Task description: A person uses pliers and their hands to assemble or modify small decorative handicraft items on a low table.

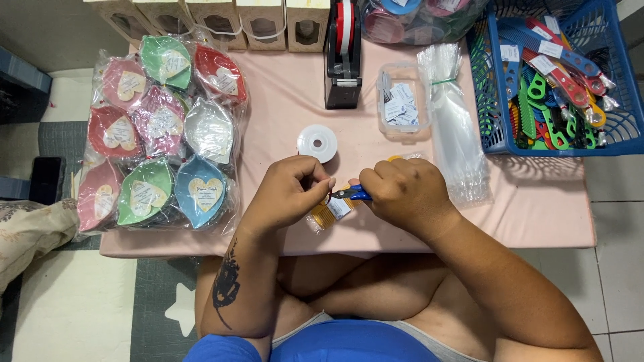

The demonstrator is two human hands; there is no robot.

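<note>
My left hand [290,188] pinches the top of a small clear bag holding a yellow comb [327,213] with a white tag, just above the pink table [282,100]. My right hand [404,190] is closed around a small blue-handled cutter [353,194], its dark tip pointing left at the spot my left fingers pinch. Both hands meet near the table's front edge.
A white ribbon spool [317,143] lies just beyond my hands. A black tape dispenser [343,60], a clear box of small tags [401,102], a bundle of clear bags [456,127], a blue basket of coloured combs [557,74] and wrapped leaf-shaped dishes [161,134] surround them.
</note>
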